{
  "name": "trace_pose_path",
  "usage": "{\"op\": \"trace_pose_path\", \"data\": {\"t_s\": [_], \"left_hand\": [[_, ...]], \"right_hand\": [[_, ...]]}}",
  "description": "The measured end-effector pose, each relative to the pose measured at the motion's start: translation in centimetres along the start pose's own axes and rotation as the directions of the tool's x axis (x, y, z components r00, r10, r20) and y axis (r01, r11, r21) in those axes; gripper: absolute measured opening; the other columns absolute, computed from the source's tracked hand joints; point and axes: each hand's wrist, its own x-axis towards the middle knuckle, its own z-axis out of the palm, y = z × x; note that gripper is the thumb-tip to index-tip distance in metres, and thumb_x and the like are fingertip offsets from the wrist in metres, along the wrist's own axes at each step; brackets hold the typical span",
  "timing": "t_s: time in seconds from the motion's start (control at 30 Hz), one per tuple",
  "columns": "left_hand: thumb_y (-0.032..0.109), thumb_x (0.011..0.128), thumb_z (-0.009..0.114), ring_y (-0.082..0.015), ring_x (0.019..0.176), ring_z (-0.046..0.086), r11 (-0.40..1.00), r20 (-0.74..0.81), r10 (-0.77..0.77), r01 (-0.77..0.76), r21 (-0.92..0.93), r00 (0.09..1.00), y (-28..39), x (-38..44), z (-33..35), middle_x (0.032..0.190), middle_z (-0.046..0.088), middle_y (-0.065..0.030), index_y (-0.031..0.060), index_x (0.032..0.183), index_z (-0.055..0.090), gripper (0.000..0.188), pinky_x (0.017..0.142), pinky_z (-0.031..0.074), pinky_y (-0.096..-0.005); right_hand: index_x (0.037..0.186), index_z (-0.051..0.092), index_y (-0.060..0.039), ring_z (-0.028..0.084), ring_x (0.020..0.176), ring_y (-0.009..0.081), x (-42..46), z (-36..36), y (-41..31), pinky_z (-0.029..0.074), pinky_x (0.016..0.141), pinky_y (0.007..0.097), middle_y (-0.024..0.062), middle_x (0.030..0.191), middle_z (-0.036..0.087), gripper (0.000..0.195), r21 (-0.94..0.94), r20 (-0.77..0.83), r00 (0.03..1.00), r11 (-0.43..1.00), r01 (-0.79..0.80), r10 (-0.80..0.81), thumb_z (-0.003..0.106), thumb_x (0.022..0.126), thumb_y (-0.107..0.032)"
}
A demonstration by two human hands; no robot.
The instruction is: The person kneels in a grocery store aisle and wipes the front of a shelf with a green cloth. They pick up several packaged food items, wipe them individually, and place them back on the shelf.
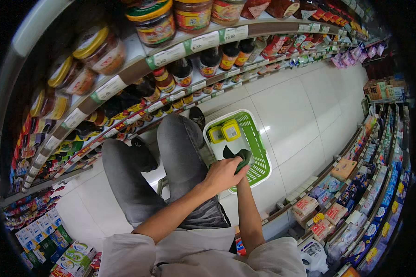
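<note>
Both hands come together over a green and white plastic shopping basket (257, 136) on the floor. A dark green cloth (243, 157) is bunched between them, one corner sticking up. My left hand (222, 172) lies across the top with its fingers bent around the cloth. Partly covered by it, my right hand (243, 173) grips the cloth from the right side. Two containers with yellow lids, one nearer (231, 130) and one beside it (216, 134), stand at the basket's far end. The basket's near left part is hidden by my hands and forearm.
My bent knees (180, 138) are left of the basket. A curved shelf (190, 48) with jars and bottles runs close ahead and left. Lower shelves (350, 194) with packaged goods stand right. Boxes (74, 258) sit at lower left. Tiled floor (291, 104) stretches beyond the basket.
</note>
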Motion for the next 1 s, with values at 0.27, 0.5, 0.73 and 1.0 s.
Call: {"op": "trace_pose_path", "data": {"t_s": [0.27,0.5,0.73,1.0], "left_hand": [[0.009,0.091,0.072,-0.0068,0.084,0.062,0.832,-0.259,-0.008,-0.137,-0.538,0.966,3.9,-6.5,-10.0,0.093,0.072,-0.0045,-0.0022,0.106,0.068,0.019,0.074,0.050,-0.0258],[0.005,0.080,0.081,-0.0091,0.082,0.058,0.925,-0.436,0.183,-0.305,-0.227,0.881,7.7,-12.3,-18.3,0.088,0.063,-0.0013,0.0017,0.091,0.062,0.022,0.075,0.047,-0.0256],[-0.006,0.085,0.074,-0.0096,0.080,0.057,0.584,-0.614,0.157,-0.574,-0.574,0.774,8.5,-17.8,-22.4,0.093,0.064,-0.0072,-0.0004,0.090,0.061,0.015,0.072,0.046,-0.0267],[0.000,0.092,0.071,-0.0051,0.077,0.057,0.592,-0.704,0.091,-0.607,-0.530,0.704,10.3,-20.6,-25.2,0.088,0.063,-0.0010,0.0029,0.094,0.058,0.014,0.069,0.045,-0.0207]], "right_hand": [[0.127,0.061,-0.0130,0.063,0.114,0.0256,-10.5,11.3,-7.5,0.051,0.099,0.0420,0.0073,0.123,0.067,0.053,0.303,0.457,0.863,0.950,0.076,-0.215,0.050,0.099,-0.057],[0.122,0.064,-0.0088,0.059,0.118,0.0304,-16.8,21.1,-15.3,0.047,0.103,0.0487,0.0107,0.124,0.066,0.067,0.401,0.724,0.594,0.915,0.053,-0.351,0.049,0.094,-0.068],[0.135,0.055,-0.0034,0.062,0.114,0.0336,-25.5,25.1,-19.3,0.053,0.098,0.0499,0.0157,0.129,0.062,0.064,0.384,0.727,0.425,0.833,0.400,-0.539,0.046,0.100,-0.056],[0.136,0.055,-0.0046,0.060,0.121,0.0296,-25.5,27.9,-5.6,0.048,0.106,0.0451,0.0142,0.136,0.060,0.045,0.355,0.765,0.363,0.818,0.453,-0.532,0.054,0.103,-0.035]]}}
